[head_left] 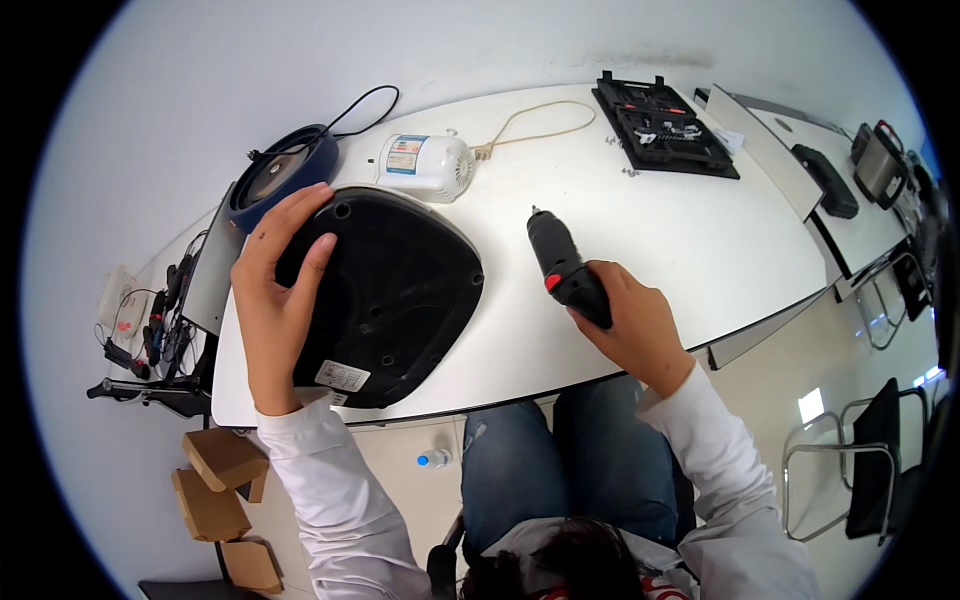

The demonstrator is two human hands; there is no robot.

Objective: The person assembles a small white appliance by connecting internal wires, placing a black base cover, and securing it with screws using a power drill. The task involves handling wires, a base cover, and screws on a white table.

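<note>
My left hand rests on the left side of a black appliance base, thumb on top and fingers over its far edge. The base lies on the white table with its underside up, showing screw holes and a white label. In my right hand is a black cordless screwdriver with a red button. Its bit points away from me, above the table and apart from the base. What the bit end carries is too small to make out.
Behind the base stand a white appliance with a beige cord and a round blue appliance with a black cord. An open black tool case lies at the far right, small screws beside it. Cardboard boxes and a bottle are on the floor.
</note>
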